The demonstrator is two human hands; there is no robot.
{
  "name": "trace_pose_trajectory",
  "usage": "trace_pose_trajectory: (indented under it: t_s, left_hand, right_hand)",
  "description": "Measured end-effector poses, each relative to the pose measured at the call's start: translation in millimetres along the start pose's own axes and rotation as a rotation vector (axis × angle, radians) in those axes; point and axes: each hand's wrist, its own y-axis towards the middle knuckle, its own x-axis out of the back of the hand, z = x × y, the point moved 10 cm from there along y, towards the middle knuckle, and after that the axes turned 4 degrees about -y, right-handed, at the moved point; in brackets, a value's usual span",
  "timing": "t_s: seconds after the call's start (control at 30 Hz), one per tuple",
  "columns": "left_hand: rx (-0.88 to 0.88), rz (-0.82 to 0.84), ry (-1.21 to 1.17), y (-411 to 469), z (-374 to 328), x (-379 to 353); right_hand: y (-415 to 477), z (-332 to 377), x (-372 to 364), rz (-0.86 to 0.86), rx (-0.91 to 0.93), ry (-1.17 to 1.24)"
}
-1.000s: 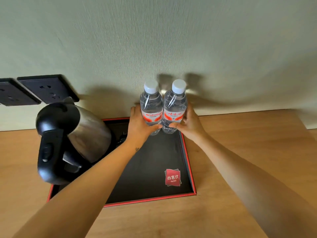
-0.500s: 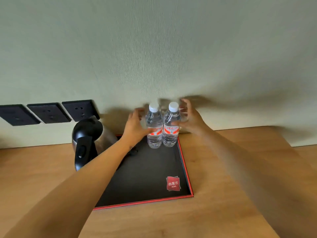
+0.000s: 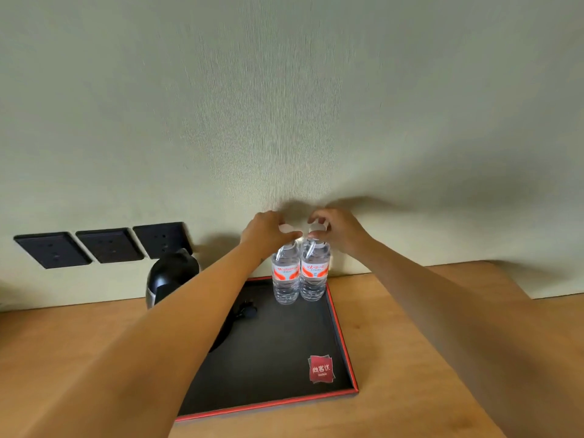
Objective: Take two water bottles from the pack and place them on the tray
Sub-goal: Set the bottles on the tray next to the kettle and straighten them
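Two clear water bottles with red-and-white labels stand upright, side by side and touching, in the far right corner of the black tray (image 3: 343,349) with a red rim. My left hand (image 3: 264,230) is closed over the white cap of the left bottle (image 3: 285,275). My right hand (image 3: 339,229) pinches the cap of the right bottle (image 3: 314,273). Both caps are partly hidden by my fingers. The pack is not in view.
A black and steel electric kettle (image 3: 169,278) stands at the tray's far left, half hidden by my left forearm. Three black wall sockets (image 3: 106,245) sit on the pale wall to the left. A red logo card (image 3: 321,368) lies in the tray's near right corner. The tray rests on a wooden tabletop (image 3: 426,358).
My hands slid from the bottles' bodies up to their caps. The bottles now stand on the tray. My head pulled back, so the scene looks smaller and farther away.
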Motion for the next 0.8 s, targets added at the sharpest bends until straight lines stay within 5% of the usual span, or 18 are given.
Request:
trace_pose_trajectory:
  t_s: [0.57, 0.8]
  left_hand:
    - [-0.37, 0.305, 0.31, -12, -32, -18]
    - [-0.273, 0.263, 0.187, -11, -30, -13]
  right_hand:
    - [-4, 0, -5, 0.026, -0.021, -0.002]
    - [-8, 2, -3, 0.014, -0.014, -0.003]
